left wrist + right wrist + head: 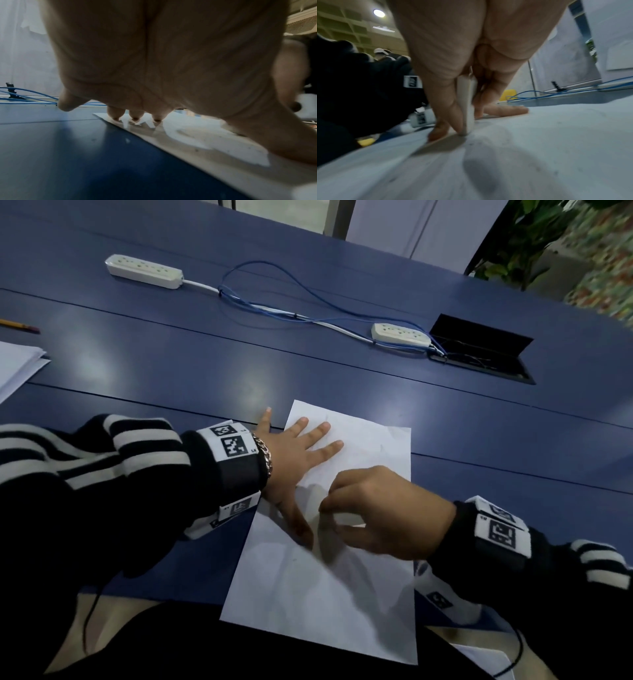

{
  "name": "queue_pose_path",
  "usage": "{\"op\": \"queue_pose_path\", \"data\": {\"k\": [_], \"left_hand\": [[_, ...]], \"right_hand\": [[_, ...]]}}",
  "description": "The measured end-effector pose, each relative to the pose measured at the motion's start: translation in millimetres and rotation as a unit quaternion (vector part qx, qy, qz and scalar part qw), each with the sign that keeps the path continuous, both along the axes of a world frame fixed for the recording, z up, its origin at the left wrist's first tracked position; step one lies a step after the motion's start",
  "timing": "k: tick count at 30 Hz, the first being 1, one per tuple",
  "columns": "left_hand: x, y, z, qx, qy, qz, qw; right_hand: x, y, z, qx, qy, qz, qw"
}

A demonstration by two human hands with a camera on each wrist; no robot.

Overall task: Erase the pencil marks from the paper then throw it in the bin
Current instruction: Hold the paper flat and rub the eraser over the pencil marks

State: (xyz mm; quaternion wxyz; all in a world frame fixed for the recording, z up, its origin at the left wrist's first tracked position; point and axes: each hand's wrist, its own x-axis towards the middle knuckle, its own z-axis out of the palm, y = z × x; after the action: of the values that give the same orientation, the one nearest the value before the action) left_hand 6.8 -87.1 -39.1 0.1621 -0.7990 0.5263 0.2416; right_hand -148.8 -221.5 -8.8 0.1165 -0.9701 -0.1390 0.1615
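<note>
Blue worktop [445, 412] carries the paper [325, 594], long axis running lower centre to frame centre. Left hand [291, 460] lies flat, grip released, pinning the upper part. Right hand [383, 511] pinches a white eraser [467, 108] just beside the left thumb, tip on paper. Bin not visible.

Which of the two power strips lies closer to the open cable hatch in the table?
The right-hand power strip: it lies right beside the open cable hatch. The other power strip sits far off at the table's far left.
</note>
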Motion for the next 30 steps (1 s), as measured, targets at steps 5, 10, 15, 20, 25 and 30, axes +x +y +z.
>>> {"op": "queue_pose_path", "data": {"k": [5,10,15,20,25,30], "left_hand": [[2.1,1.1,-0.4,-0.014,0.014,0.002,1.000],[0.5,-0.6,-0.4,-0.009,-0.009,-0.001,1.000],[0.9,0.7,1.0,-0.019,-0.001,-0.006,1.000],[-1.7,-1.1,1.2,-0.005,-0.021,-0.004,1.000],[1.0,2.0,-1.2,-0.018,0.002,-0.002,1.000],[0.0,1.7,1.9,-0.012,-0.004,0.001,1.000]], "right_hand": [[30.6,-25.7,2.3,-0.043,-0.075,-0.088,0.992],[-1.5,-1.0,-3.7,0.011,-0.030,0.016,0.999],[28.3,-19.5,1.6,-0.031,-0.075,-0.044,0.996],[-2.3,5.8,-2.9,0.023,-0.015,0.020,0.999],[31.9,-28.9,2.9,-0.058,-0.073,-0.095,0.991],[-1.8,-4.3,-2.9,-0.026,-0.034,-0.050,0.998]]}}
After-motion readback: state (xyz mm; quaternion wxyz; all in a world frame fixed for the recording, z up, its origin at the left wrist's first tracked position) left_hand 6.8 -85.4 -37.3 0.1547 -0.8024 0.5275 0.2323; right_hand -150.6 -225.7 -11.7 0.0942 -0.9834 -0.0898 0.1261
